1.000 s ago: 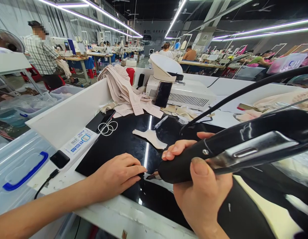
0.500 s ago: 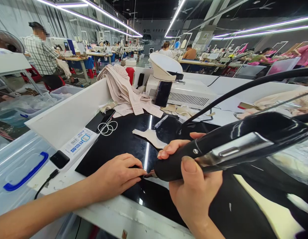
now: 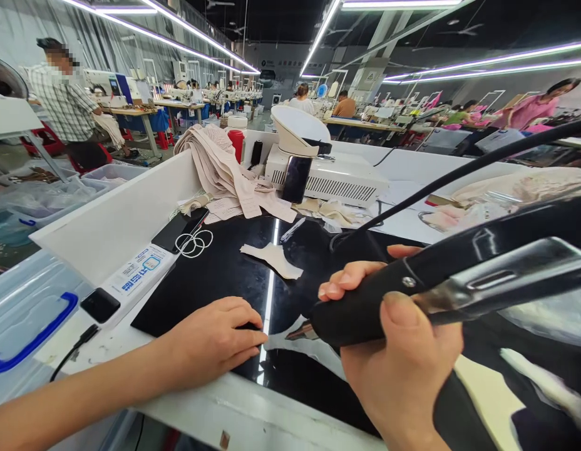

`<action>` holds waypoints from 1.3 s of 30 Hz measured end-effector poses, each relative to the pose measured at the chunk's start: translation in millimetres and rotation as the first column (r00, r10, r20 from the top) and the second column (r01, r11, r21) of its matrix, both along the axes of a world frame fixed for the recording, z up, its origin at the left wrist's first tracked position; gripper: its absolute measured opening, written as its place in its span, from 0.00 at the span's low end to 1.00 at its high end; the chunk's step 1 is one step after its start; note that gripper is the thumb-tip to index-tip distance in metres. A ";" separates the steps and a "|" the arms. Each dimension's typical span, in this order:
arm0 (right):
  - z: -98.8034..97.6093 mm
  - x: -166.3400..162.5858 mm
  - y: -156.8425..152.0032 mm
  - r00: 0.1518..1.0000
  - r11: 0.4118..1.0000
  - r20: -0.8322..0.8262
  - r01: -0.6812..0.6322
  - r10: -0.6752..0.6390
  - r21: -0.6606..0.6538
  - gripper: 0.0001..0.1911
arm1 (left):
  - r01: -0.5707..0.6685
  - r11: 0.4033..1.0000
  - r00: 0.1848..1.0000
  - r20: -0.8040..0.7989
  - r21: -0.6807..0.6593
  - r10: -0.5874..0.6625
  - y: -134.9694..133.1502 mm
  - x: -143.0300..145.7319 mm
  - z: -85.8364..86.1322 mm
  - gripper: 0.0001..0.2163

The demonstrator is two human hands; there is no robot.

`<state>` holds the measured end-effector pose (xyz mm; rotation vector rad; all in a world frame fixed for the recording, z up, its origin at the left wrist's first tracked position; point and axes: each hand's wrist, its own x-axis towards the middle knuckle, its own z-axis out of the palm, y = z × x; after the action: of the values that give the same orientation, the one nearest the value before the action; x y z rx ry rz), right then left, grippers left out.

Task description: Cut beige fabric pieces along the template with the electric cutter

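Observation:
My right hand [image 3: 398,338] is wrapped round a black corded hand tool [image 3: 351,313] with a silver lever along its side. Its pointed metal tip [image 3: 302,332] rests at a thin pale fabric piece [image 3: 324,354] on the glossy black mat [image 3: 210,275]. Thumb and fingers pressed together, my left hand [image 3: 220,338] pinches the left end of that piece. Another cream cut piece [image 3: 274,258] lies beyond, close to a small clear-wrapped item [image 3: 293,230].
Behind stand a white vented box [image 3: 325,175], a phone [image 3: 297,179] and draped pale fabric strips [image 3: 220,163]. A white cable [image 3: 194,243] and a small black device [image 3: 100,305] lie left. The tool's black cord [image 3: 436,178] arches on the right. Co-workers sit farther off.
My right hand has drawn the tool to the right, away from my left fingers, so more of the pale piece shows between them. The camera view has turned slightly right.

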<state>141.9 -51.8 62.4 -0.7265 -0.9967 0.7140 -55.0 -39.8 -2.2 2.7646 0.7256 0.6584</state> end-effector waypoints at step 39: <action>-15.3 14.7 10.2 1.000 1.000 -0.005 0.028 -0.028 0.011 0.21 | 0.302 0.826 0.897 -0.151 -0.476 -0.415 78.9 31.3 24.6 0.23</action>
<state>156.6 -41.5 47.1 -0.7271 -0.9833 0.6852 -23.8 39.0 22.4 2.4649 0.3125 0.0500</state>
